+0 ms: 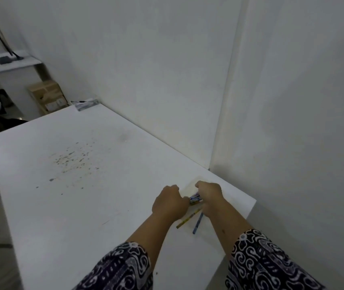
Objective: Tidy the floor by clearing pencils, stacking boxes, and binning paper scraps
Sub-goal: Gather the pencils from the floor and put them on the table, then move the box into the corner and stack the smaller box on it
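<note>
Pencils, yellow and blue, lie on the white counter between both wrists. Left hand and right hand curl their fingers around a small colourful packet.

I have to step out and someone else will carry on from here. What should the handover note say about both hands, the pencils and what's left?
Left hand: closed, at the left end of a small blue printed pack.
Right hand: closed over the pack's right end, above a pale sheet.
Both work near the white table corner.
Yellow pencil and blue pencil lie loose between the wrists.
Done: these pencils are on the table.
Left: put them away; boxes and paper scraps are not visible, so unconfirmed.
</note>
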